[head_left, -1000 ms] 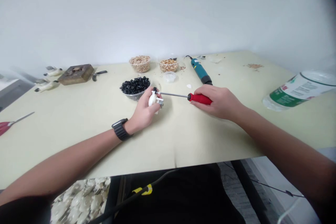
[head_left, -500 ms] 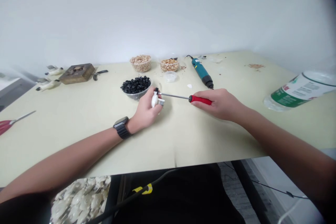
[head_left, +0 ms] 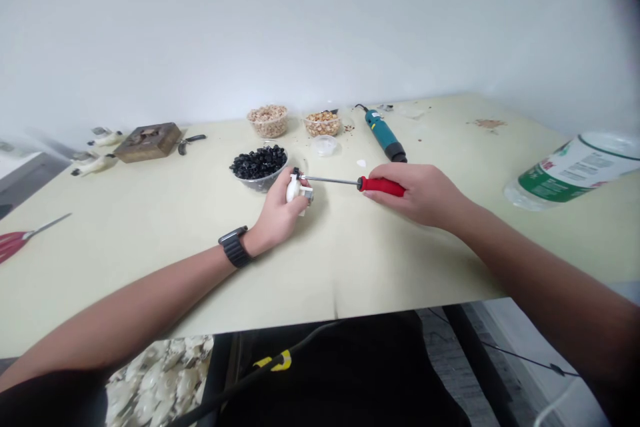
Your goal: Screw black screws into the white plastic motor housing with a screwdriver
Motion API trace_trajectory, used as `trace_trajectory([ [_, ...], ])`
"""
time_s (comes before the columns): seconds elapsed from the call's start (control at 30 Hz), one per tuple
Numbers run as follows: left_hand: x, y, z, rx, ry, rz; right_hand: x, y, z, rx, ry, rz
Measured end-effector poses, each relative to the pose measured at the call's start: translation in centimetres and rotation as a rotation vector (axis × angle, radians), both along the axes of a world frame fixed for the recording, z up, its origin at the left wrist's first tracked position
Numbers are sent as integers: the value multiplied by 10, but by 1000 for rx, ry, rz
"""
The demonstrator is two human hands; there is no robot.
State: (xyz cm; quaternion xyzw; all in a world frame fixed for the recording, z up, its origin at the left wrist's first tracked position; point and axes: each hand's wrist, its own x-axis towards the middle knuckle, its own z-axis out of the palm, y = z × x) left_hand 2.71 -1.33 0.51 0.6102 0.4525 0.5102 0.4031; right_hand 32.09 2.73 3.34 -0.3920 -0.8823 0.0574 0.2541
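Observation:
My left hand (head_left: pixel 278 213) rests on the pale table (head_left: pixel 150 227), fingers closed round a small white plastic part (head_left: pixel 292 189) with a metal piece and a black cap at its top. My right hand (head_left: pixel 425 195) grips the red handle of a screwdriver (head_left: pixel 380 185). Its thin steel shaft runs left, and the tip meets the black cap on the white part. A dark watch (head_left: pixel 234 247) is on my left wrist.
Just behind my left hand stands a clear bowl of black pieces (head_left: pixel 258 164). Farther back are two cups of tan bits (head_left: pixel 268 120), a small clear lid (head_left: pixel 325 145) and a teal power tool (head_left: pixel 383 136). A metal block (head_left: pixel 147 141), red scissors (head_left: pixel 20 237) and a plastic bottle (head_left: pixel 570 172) lie around.
Both hands stay nearly in place. The white part has turned slightly in my left hand, and the screwdriver remains pressed to it.

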Motion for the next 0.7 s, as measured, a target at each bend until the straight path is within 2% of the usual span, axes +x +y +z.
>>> trace_trajectory([
  [0.13, 2, -4, 5, -71, -24, 4, -1, 0, -4, 100, -62, -9],
  [0.27, 4, -7, 9, -116, -29, -5, 0, 2, -6, 101, -58, 0],
  [0.47, 3, -9, 3, -133, -3, -30, 2, 5, -7, 61, -43, 10],
  [0.7, 3, -10, 3, -55, 62, 7, 3, 8, -9, 14, -40, 1],
])
